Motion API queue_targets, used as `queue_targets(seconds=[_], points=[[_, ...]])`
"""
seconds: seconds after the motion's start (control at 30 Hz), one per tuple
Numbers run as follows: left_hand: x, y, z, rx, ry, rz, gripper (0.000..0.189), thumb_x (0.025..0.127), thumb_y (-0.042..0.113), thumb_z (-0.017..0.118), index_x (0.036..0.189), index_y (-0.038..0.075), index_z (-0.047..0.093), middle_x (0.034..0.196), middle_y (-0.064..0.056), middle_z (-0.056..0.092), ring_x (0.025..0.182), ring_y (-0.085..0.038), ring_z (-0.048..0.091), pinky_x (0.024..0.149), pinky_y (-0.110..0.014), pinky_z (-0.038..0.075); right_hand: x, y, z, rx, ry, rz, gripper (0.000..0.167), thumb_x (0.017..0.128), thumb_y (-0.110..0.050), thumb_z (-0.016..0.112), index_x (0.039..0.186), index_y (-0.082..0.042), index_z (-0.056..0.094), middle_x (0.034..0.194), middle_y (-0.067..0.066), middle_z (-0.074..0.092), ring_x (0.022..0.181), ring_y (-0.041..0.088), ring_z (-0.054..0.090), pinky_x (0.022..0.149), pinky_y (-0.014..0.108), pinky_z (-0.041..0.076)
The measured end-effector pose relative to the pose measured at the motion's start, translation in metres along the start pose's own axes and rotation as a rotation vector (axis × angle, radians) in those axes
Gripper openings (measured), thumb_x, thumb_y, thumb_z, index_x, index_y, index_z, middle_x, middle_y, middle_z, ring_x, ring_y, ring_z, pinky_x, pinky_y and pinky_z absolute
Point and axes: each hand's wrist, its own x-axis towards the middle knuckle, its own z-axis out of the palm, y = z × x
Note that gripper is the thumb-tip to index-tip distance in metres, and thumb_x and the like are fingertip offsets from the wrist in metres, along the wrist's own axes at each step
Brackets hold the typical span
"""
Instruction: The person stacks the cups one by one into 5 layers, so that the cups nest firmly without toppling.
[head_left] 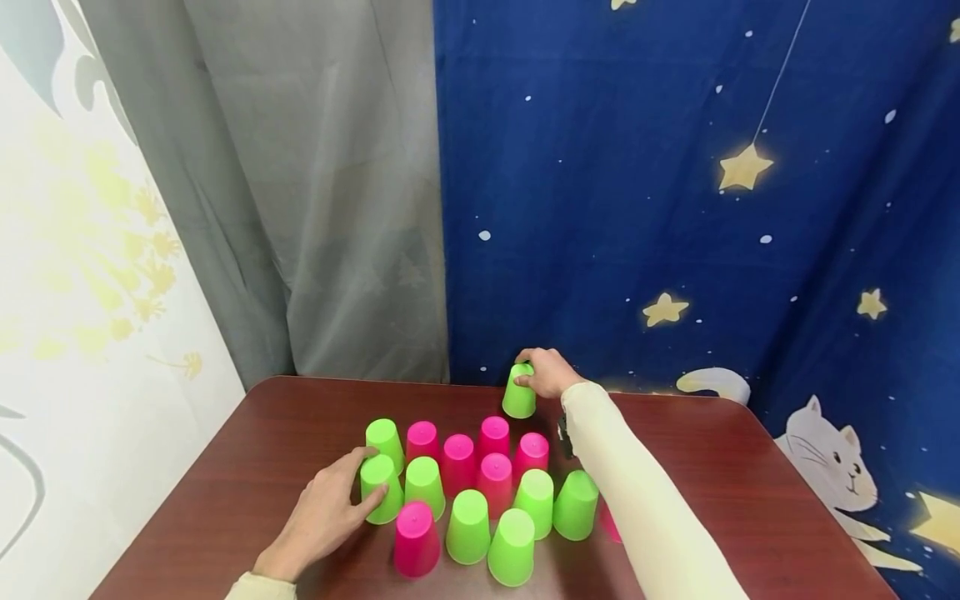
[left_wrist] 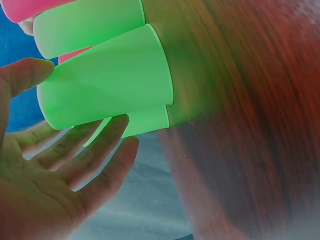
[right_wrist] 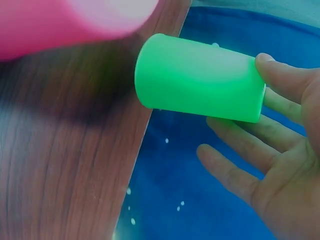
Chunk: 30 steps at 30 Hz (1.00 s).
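Observation:
Upside-down plastic cups in green and pink stand on a brown table. At the left of the group, my left hand [head_left: 321, 510] holds a green cup [head_left: 380, 492] between thumb and fingers. The left wrist view shows the thumb on one side of this green cup [left_wrist: 107, 77] and the fingers along the other. Reaching to the far edge, my right hand [head_left: 551, 375] grips another green cup [head_left: 519, 398] near its narrow base. Seen from the right wrist, that green cup [right_wrist: 200, 80] has its wide rim toward the wood.
Several pink cups [head_left: 458, 465] fill the middle of the group. In front are a pink cup [head_left: 416, 542] and green cups [head_left: 512, 550]. My right sleeve [head_left: 645, 492] partly hides a pink cup [head_left: 611, 527]. Behind the table [head_left: 705, 467] hang grey and blue curtains [head_left: 570, 208].

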Motion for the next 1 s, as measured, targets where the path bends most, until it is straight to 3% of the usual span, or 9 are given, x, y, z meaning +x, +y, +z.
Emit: queue_targets(seconds=[0.13,0.57,1.0], points=[[-0.001,-0.001,0.001,0.000,0.002,-0.001,0.046,0.083,0.026,0.080,0.124,0.011,0.063,0.106,0.000,0.071,0.093,-0.019,0.069,0.080,-0.044,0.057,0.005,-0.006,0.009,0.015,-0.009,0.020,0.039,0.092,-0.022,0.073,0.127,-0.005,0.066,0.128,0.016,0.068,0.124,0.035,0.060,0.102,0.043,0.052],[0.001,-0.003,0.002,-0.006,-0.006,0.004,0.045,0.083,0.026,0.080,0.123,0.013,0.063,0.102,0.003,0.069,0.092,-0.017,0.067,0.079,-0.042,0.057,0.019,-0.024,0.029,0.032,-0.051,0.000,0.039,0.093,-0.019,0.072,0.129,-0.006,0.065,0.129,0.015,0.067,0.118,0.030,0.061,0.096,0.038,0.054],[0.001,-0.002,0.001,-0.002,0.001,0.011,0.044,0.082,0.026,0.081,0.121,0.014,0.063,0.100,0.004,0.068,0.089,-0.017,0.067,0.077,-0.040,0.056,0.026,-0.025,0.037,0.016,-0.050,0.008,0.042,0.090,-0.020,0.076,0.128,-0.006,0.066,0.128,0.015,0.069,0.120,0.032,0.062,0.100,0.040,0.053]])
